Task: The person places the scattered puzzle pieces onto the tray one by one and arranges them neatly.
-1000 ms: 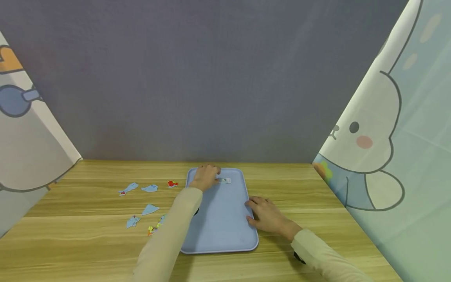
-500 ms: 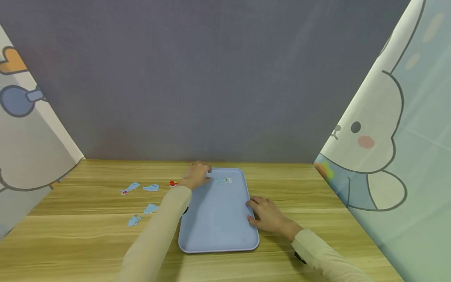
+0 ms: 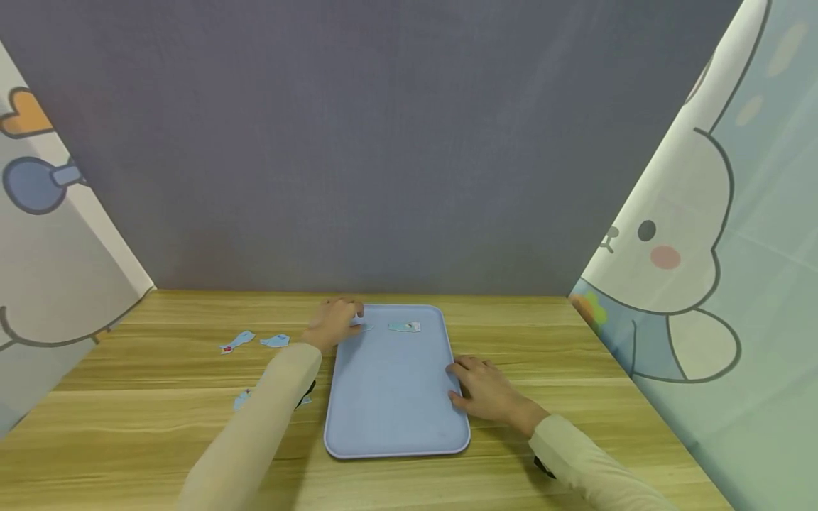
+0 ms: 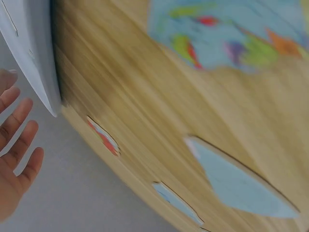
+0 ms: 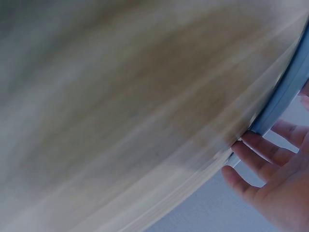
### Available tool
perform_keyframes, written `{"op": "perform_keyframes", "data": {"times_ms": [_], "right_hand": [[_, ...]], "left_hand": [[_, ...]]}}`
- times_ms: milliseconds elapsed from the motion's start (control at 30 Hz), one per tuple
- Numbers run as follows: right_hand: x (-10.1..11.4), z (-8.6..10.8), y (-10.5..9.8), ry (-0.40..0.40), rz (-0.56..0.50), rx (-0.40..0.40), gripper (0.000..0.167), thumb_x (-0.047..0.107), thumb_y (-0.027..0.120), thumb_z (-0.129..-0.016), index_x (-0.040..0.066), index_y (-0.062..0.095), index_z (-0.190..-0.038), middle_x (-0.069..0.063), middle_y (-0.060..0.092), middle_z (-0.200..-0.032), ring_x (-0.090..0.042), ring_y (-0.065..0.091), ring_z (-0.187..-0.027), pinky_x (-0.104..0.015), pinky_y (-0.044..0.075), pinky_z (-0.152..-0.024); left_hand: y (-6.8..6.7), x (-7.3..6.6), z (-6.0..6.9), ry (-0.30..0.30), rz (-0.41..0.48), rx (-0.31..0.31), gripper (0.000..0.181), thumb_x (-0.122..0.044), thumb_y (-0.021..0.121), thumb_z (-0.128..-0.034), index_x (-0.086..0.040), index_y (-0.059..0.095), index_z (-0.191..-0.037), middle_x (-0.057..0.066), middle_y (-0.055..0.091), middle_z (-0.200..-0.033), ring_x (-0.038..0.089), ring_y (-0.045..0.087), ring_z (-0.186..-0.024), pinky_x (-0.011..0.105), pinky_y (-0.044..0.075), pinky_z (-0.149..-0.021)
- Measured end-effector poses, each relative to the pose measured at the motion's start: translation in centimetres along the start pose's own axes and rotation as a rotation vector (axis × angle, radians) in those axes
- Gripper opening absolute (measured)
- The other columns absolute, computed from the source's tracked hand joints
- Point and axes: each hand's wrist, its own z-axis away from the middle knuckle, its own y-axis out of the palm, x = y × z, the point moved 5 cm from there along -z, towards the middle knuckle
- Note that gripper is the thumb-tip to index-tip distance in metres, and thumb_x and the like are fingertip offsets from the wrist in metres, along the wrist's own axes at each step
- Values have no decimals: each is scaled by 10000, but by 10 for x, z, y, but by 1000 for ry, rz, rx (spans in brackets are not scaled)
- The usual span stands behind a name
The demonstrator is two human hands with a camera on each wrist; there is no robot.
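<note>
Near side first. Blue tray sits mid-table, long sides running to the table far edge. Right hand relaxed at tray's right edge, fingertips at the rim, no grip; reads as steadying so it won't slide. Left of tray, partly behind the left sleeve: pale-blue puzzle piece. Farther out, 2 more: long red-marked piece, short blue piece. Spread flat, likely for easy picking. Red piece shows only in left wrist view. Left hand at tray's far-left corner, fingers loose, well apart from right. Inside tray, near far edge: printed strip and half-hidden piece by the left thumb; can't tell if touching. Far edge probably serves as a guide.
</note>
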Motion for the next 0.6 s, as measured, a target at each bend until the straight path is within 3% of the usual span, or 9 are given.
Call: {"op": "perform_keyframes", "data": {"times_ms": [333, 600], "right_hand": [[1, 1, -1, 6, -5, -5, 432, 321, 610, -834, 55, 576, -1173, -164, 549, -1228, -330, 508, -1150, -535, 416, -914], [1, 1, 0, 8, -3, 9, 422, 312, 602, -839, 54, 574, -1172, -163, 547, -1226, -332, 508, -1148, -540, 416, -910]], "left_hand": [[-5, 17, 17, -11, 13, 1, 247, -226, 685, -808, -85, 652, -1008, 76, 641, -978, 283, 587, -916, 481, 460, -828], [-6, 34, 28, -44, 29, 10, 259, -196, 681, -808, -80, 638, -1036, 93, 630, -1028, 342, 550, -1008, 503, 445, -837]]}}
